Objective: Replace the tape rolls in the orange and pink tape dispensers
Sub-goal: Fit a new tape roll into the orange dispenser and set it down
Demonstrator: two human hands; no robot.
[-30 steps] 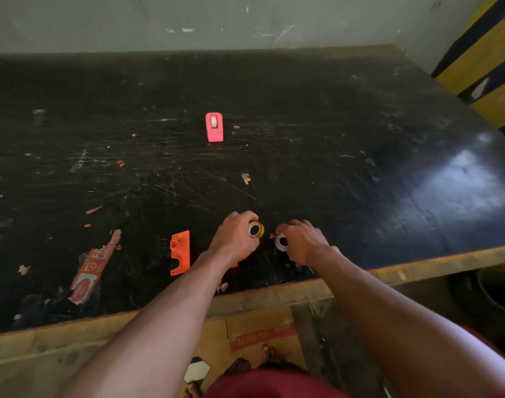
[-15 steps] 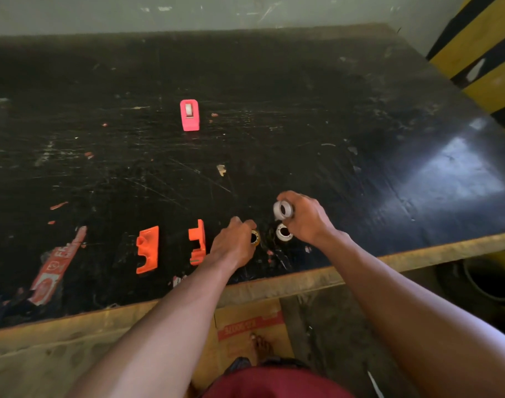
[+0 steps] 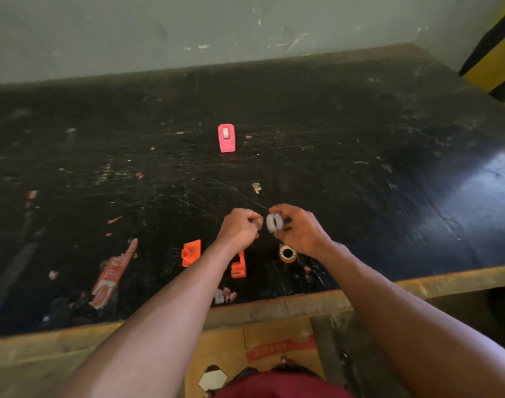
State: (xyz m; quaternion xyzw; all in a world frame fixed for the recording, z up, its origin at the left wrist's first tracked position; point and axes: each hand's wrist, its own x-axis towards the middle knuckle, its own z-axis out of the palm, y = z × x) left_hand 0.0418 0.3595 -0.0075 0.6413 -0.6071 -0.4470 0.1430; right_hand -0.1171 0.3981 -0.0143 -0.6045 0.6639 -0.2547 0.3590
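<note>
Right hand point(image 3: 300, 231) had the white tape roll point(image 3: 274, 222) pinched above the table point(image 3: 389, 139), near its front edge; left hand point(image 3: 240, 228) was curled beside it, couldn't tell if it gripped anything.

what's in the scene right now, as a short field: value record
right hand: holds white tape roll
left hand: fingers curled, beside the roll
yellow tape roll: on table, by right wrist
orange dispenser pieces: two, apart, near front edge
pink dispenser: farther back, roll inside
</note>
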